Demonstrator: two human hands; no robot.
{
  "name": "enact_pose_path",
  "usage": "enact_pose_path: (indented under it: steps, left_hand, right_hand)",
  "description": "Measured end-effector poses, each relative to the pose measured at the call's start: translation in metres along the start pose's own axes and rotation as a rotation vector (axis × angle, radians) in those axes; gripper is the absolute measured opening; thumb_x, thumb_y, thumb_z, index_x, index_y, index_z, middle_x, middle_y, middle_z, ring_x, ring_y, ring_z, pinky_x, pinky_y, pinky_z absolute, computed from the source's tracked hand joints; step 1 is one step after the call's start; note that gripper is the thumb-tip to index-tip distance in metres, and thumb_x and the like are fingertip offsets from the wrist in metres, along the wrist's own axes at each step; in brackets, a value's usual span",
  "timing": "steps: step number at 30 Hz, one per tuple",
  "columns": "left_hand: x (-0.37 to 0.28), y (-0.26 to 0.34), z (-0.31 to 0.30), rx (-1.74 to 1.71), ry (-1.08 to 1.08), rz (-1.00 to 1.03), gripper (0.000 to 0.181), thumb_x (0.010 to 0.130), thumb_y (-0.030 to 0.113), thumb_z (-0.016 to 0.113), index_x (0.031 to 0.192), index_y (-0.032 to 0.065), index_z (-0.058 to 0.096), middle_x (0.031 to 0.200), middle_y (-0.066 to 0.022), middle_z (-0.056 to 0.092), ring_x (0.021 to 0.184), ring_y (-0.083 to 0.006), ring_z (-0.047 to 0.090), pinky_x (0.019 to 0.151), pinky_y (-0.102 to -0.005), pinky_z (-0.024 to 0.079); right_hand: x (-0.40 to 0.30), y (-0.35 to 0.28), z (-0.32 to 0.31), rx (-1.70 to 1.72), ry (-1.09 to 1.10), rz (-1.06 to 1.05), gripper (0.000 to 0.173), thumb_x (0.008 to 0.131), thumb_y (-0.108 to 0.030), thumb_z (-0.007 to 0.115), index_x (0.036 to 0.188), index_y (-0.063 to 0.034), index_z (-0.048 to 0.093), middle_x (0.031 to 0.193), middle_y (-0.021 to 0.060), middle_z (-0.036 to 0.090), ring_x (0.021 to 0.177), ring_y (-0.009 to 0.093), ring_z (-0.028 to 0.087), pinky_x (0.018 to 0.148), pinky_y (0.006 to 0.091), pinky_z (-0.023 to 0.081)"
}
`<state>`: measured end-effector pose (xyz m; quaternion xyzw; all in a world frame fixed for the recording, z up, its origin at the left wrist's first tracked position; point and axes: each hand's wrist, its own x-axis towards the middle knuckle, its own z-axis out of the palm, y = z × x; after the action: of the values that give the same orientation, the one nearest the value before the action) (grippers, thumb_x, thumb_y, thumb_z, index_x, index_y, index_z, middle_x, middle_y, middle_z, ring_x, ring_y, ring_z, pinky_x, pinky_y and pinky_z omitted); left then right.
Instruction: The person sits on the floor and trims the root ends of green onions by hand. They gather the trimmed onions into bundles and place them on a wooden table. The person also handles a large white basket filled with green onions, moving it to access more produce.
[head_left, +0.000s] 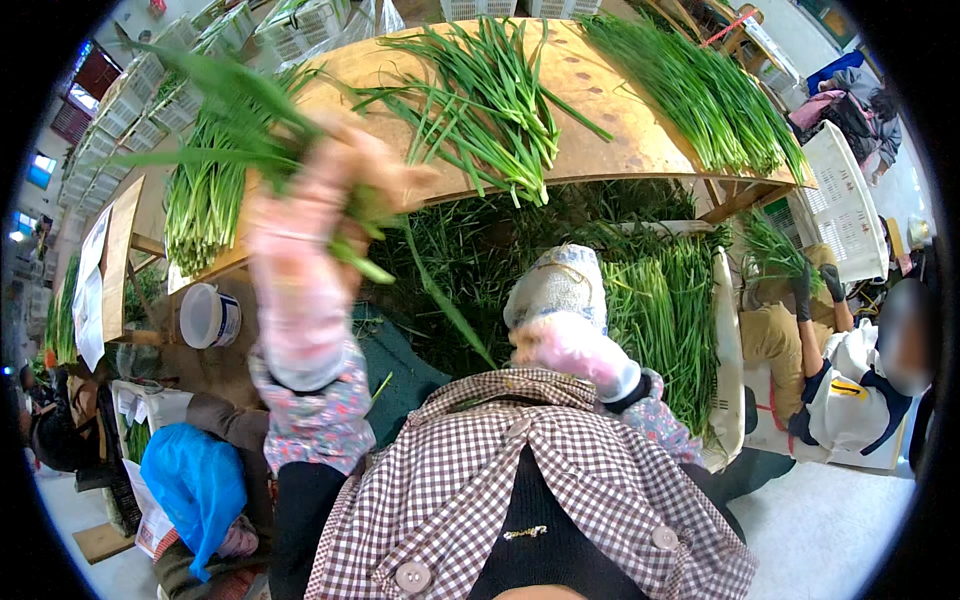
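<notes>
Raised at the left over the table's edge, my left hand (345, 161) is blurred and grips a small bunch of green leafy stalks (259, 112), leaves pointing up and left. Near my lap, my right hand (536, 337) rests low beside a whitish woven cloth bundle (559, 292); whether its fingers hold anything is hidden. A loose pile of garlic-chive-like stalks (510, 112) lies on the wooden table (577, 90), pale ends towards me. Tidier piles lie at the table's left (206, 202) and right (720, 127).
A white crate (724, 360) of upright stalks stands right of my lap. Dark leafy scraps (450, 240) lie below the table. A white bucket (202, 315) is at the left. Co-workers sit at both sides; one (847, 390) at the right holds stalks.
</notes>
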<state>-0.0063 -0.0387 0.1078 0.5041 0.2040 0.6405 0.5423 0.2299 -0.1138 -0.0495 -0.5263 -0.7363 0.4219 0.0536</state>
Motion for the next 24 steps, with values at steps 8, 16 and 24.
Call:
enact_pose_path:
  steps: [8,16,24]
  left_hand:
    - [0.056,-0.011,-0.086,0.074,0.310,-0.224,0.038,0.087,0.029,0.067,0.062,0.0189,0.040,0.051,0.0076,0.027,0.044,-0.0059,0.026,0.046,-0.0226,0.027]
    - [0.012,-0.095,-0.116,0.054,0.407,-0.493,0.036,0.090,0.038,0.060,0.069,0.0103,0.050,0.050,0.0016,0.042,0.041,-0.0121,0.040,0.053,-0.0324,0.048]
    - [-0.031,-0.113,-0.094,0.411,0.214,-0.634,0.046,0.091,0.041,0.057,0.103,-0.0035,0.063,0.051,0.0046,0.041,0.042,-0.0085,0.041,0.052,-0.0282,0.051]
  right_hand:
    - [0.125,-0.068,-0.015,0.816,0.190,0.144,0.037,0.089,-0.035,0.061,0.099,0.0008,0.064,0.088,0.0063,0.069,0.068,0.013,0.064,0.062,0.0263,0.052]
    - [0.170,-0.064,0.000,1.059,0.151,0.022,0.021,0.088,-0.018,0.061,0.087,0.0020,0.066,0.078,0.0080,0.068,0.060,0.014,0.064,0.050,0.0244,0.049]
    - [0.084,-0.035,0.010,1.090,0.193,0.047,0.018,0.089,-0.015,0.062,0.092,0.0014,0.067,0.082,0.0061,0.069,0.068,0.011,0.063,0.061,0.0232,0.052]
